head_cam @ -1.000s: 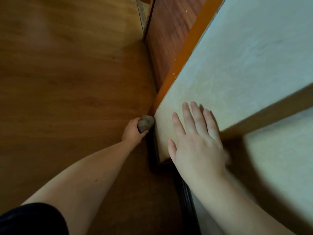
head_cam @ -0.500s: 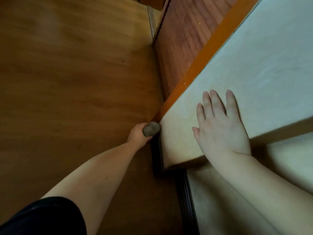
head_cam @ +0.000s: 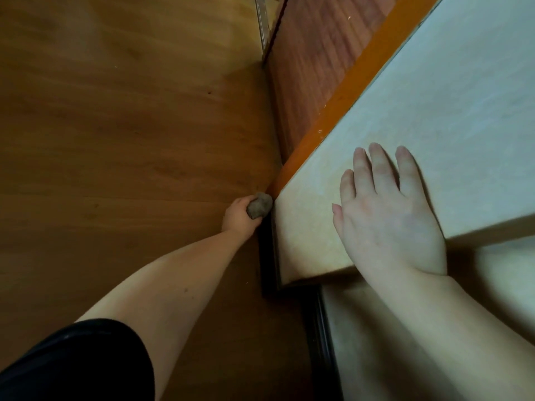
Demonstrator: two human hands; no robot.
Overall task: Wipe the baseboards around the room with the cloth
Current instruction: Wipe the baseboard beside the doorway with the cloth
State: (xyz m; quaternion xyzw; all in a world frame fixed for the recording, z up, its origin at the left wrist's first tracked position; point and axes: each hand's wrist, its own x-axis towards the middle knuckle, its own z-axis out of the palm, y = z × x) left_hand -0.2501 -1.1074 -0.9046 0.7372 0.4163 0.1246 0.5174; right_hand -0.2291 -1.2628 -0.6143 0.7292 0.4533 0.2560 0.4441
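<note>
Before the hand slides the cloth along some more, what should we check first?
1. Cloth bunched in the left hand: ok.
2. Cloth at the dark baseboard, by the wall corner: ok, though actual contact cannot be told.
3. Right hand flat on the pale wall for support: ok.
4. Floor ahead free of things in the way: ok.
5. Baseboard continues past the orange trim: cannot tell.
6. Wiped stretch near the body clean: cannot tell, too dark.
</note>
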